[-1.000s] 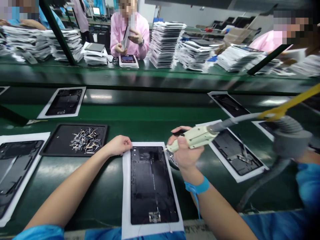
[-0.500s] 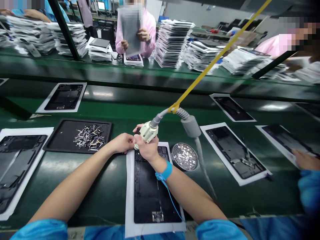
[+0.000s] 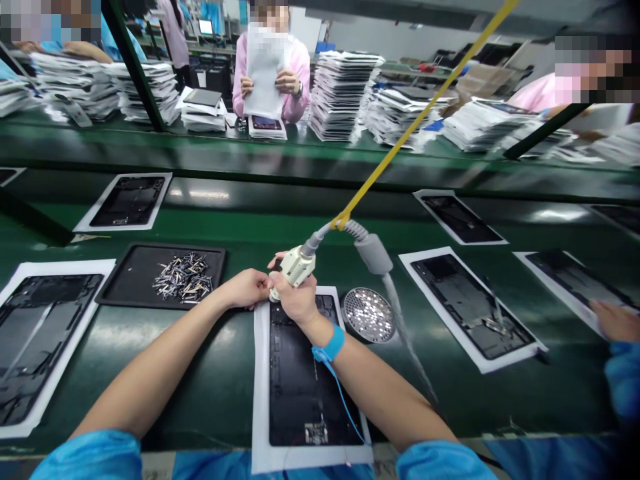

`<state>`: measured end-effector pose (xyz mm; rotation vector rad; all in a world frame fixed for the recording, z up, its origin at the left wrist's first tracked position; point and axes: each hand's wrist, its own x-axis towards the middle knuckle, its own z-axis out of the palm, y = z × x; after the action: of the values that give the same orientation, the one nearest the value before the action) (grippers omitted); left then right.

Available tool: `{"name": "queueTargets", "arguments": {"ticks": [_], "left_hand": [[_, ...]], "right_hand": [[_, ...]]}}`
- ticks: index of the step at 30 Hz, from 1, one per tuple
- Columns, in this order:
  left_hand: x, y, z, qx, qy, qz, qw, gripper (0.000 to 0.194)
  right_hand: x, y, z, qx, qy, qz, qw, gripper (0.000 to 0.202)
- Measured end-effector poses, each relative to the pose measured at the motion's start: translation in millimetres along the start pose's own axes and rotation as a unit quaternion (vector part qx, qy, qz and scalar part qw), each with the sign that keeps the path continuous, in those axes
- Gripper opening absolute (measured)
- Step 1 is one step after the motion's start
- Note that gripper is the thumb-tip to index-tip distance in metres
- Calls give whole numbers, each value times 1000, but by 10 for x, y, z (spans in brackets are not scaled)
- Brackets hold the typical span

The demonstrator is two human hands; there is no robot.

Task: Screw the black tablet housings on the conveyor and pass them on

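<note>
My right hand (image 3: 300,300) is wrapped round a cream-coloured corded hand tool (image 3: 299,265), its tip down at the upper left corner of a dark tablet housing (image 3: 295,393). The housing lies on a white sheet (image 3: 261,400) in front of me. My left hand (image 3: 249,288) is closed in a pinch at that same corner, beside the tool's tip; what its fingers hold is hidden. From the tool a grey cable (image 3: 373,253) runs to the right, hung on a yellow strap (image 3: 395,157). A blue wrist strap (image 3: 329,343) circles my right wrist.
Left of the housing is a black tray (image 3: 133,283) with a pile of small parts (image 3: 184,277). A round dish (image 3: 369,315) of shiny bits sits to the right. More tablet housings (image 3: 473,307) lie about. A co-worker's hand (image 3: 617,320) is at far right. Paper stacks (image 3: 345,93) stand behind.
The view has shifted slightly. Both my hands and the tool stay at the housing's corner. Across the bench, a person in pink has turned the sheet they hold.
</note>
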<state>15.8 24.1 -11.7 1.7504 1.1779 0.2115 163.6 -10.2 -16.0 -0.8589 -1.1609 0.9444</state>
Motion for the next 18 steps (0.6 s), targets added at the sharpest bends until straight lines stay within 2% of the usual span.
{"name": "queueTargets", "arguments": {"ticks": [2,4,8,11,13,15,18], "left_hand": [[-47,75,36,90,29,42,995,17],[-77,137,111,196,62,80,975,21],[-56,168,287,339,100,78,932,21],[-24,158,329,370,129,44,919,30],[-19,156,302,377,126,45,916,30],[-23,152,252,384,100,72,915,26],[-21,135,191,398,77,97,909,26]], "right_hand": [[40,-150,-112,32,18,-25,999,32],[66,-316,-297,43,47,-67,996,27],[46,-552,-785,7,107,-115,988,22],[-12,-605,-1132,-36,145,-125,981,24],[-51,-600,-1315,-69,174,-131,974,26],[-85,-581,-1443,-94,195,-129,968,27],[-120,-551,-1530,-107,196,-112,968,26]]}}
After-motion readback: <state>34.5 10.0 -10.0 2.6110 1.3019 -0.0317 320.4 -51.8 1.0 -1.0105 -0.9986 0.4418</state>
